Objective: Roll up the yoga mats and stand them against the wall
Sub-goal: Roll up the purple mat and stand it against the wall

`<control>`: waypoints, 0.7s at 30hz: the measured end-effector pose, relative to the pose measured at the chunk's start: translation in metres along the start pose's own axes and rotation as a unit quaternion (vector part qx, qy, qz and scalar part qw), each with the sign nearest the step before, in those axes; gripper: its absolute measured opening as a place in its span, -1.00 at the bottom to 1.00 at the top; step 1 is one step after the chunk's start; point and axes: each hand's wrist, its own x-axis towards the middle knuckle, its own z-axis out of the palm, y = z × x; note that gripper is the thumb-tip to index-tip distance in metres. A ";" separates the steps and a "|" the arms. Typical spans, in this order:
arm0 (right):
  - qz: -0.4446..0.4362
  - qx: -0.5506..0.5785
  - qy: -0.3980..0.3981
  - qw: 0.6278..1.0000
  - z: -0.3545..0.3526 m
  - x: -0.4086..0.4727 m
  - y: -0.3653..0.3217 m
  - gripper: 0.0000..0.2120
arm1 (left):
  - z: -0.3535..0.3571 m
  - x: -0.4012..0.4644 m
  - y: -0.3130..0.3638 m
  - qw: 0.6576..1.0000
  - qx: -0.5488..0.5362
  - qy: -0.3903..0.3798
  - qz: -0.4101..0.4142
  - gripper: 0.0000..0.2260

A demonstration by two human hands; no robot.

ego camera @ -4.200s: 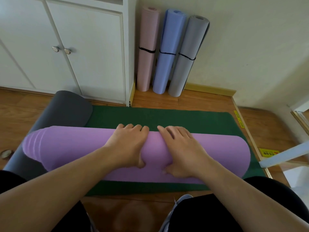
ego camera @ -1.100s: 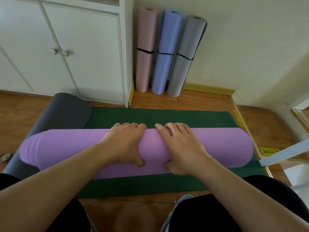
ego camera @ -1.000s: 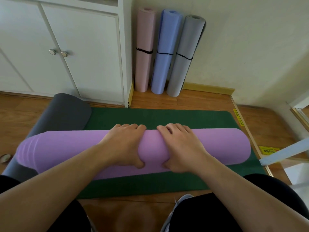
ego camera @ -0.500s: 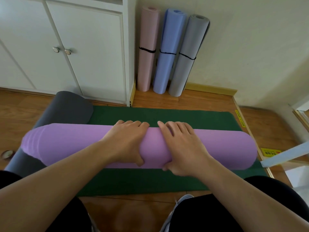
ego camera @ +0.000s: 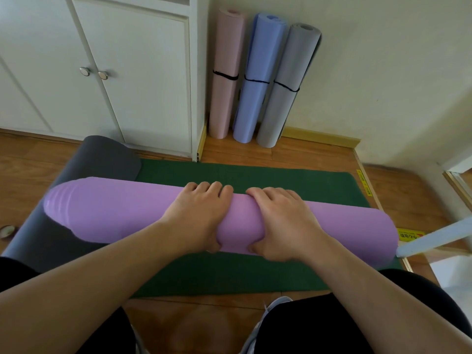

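Note:
A thick purple mat roll [ego camera: 115, 210] lies crosswise on a flat green mat [ego camera: 293, 182]. My left hand [ego camera: 196, 213] and my right hand [ego camera: 283, 221] press side by side on the roll's middle, fingers over the top and thumbs hooked on its near side. A dark grey mat [ego camera: 99, 157] lies flat on the floor to the left, partly under the purple roll. Three rolled mats stand against the far wall, each bound with a black band: pink [ego camera: 227, 72], blue [ego camera: 258, 80], grey [ego camera: 288, 85].
A white cabinet [ego camera: 132, 72] with two round knobs stands at the back left, beside the standing mats. A pale blue bar [ego camera: 434, 238] juts in at the right by a yellow floor sticker [ego camera: 408, 236]. My knees fill the near edge.
The purple roll has advanced away from me along the green mat, uncovering more green on the near side. Both hands stayed pressed on its middle.

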 end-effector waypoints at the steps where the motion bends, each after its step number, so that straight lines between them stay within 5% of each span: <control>1: -0.005 -0.009 0.005 1.000 0.002 -0.002 -0.002 0.07 | -0.002 0.000 -0.004 1.000 -0.019 -0.004 -0.002 -0.09; 5: -0.021 -0.059 0.015 0.998 0.008 -0.003 -0.010 0.18 | -0.010 -0.001 -0.017 0.997 -0.067 -0.031 -0.014 -0.16; 8: -0.019 -0.041 0.022 0.999 0.006 0.002 -0.010 0.09 | -0.010 -0.004 -0.018 0.997 -0.068 -0.033 -0.014 -0.18; 14: 0.006 0.011 0.014 1.000 -0.003 0.003 -0.002 -0.03 | 0.000 -0.008 -0.008 0.999 0.029 -0.024 -0.013 0.17; 17: 0.009 0.035 0.006 0.999 -0.004 0.001 0.001 -0.04 | 0.004 -0.003 -0.003 0.999 0.039 -0.012 -0.005 0.04; 21: -0.009 -0.018 -0.002 1.000 0.004 -0.003 -0.003 0.21 | -0.003 0.000 -0.011 1.000 -0.013 -0.011 0.000 -0.09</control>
